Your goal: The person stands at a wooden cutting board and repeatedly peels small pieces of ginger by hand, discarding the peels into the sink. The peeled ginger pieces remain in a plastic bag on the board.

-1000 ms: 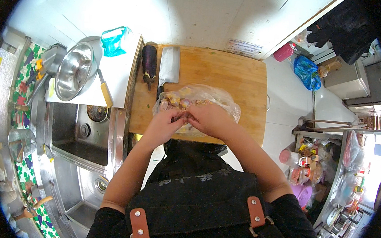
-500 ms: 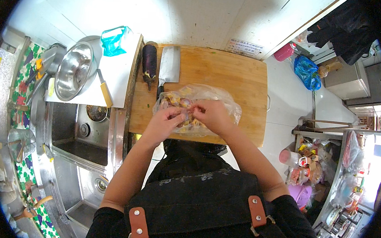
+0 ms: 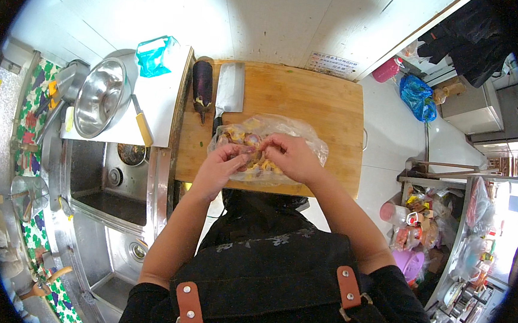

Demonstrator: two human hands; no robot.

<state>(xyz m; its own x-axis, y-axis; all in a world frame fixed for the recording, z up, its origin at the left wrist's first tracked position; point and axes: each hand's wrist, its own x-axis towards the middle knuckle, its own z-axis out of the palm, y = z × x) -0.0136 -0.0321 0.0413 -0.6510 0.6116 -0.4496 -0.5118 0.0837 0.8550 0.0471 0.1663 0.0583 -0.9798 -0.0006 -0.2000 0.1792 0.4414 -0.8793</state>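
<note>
A clear plastic bag [image 3: 309, 135] lies on the near side of the wooden cutting board [image 3: 312, 93], with several small yellow and purplish pieces [image 3: 250, 139] in it or on it; their kind I cannot make out. Over the bag my left hand [image 3: 221, 166] has its fingers drawn together in a pinch. Close beside it, my right hand [image 3: 291, 158] is closed too, fingertips turned toward the left ones. Whatever sits between the fingertips is too small to name. Farther back on the board lie a cleaver [image 3: 232, 87], its dark handle partly by the bag, and a dark purple eggplant [image 3: 202, 88].
To the left, a metal bowl [image 3: 100, 97], a wooden-handled knife [image 3: 142, 126] and a turquoise packet [image 3: 155, 57] rest on a white counter. A steel sink [image 3: 106, 205] is nearer me. Shelves [image 3: 434, 184] with bagged goods and a blue bag [image 3: 418, 98] are at the right.
Both hands stay over the bag. The left fingers have spread slightly and shifted, and the right hand has turned a little, its fingertips still close to the left ones.
</note>
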